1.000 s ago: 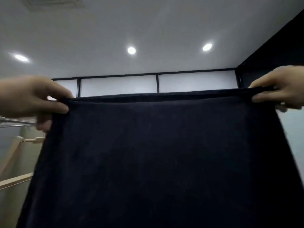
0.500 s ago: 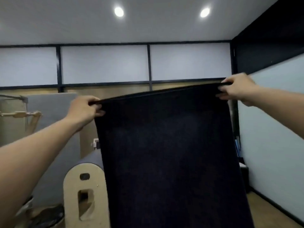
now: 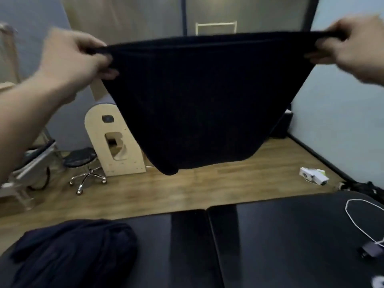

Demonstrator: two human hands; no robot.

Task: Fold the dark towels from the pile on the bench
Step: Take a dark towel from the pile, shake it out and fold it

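"Above the black padded bench (image 3: 270, 235), what is that cloth?"

"A dark navy, matte towel (image 3: 199, 100), soft and without sheen. It is held up in the air, clear of the bench, with the wooden plank floor (image 3: 187, 190) showing beneath it."

"How is it held?"

"By its two top corners. The left hand (image 3: 72, 59) pinches the left corner, fingers curled round a bunched bit of hem. The right hand (image 3: 353, 46) grips the right corner the same way. Both hands are blurred, so I cannot tell the finer finger detail."

"And its shape?"

"The top hem runs taut and nearly straight between the hands. Below it the sides slant inward, and the lower edge sags in a rounded fold, lowest on the left."

"What lies on the bench?"

"At its near left, a rumpled pile of dark navy towels (image 3: 72, 252), heaped in soft folds. On the right, a thin white cord (image 3: 353, 217) lies in a loop and runs to a small dark device (image 3: 372, 251). The bench top is smooth and faintly glossy, with a seam down the middle."

"Beyond it?"

"A pale plywood arched frame (image 3: 116, 142) with cut-outs, a black round stool on a chrome wheeled base (image 3: 81, 161) beside it, and a white cardboard box (image 3: 313, 175) lying on the floor at the right."
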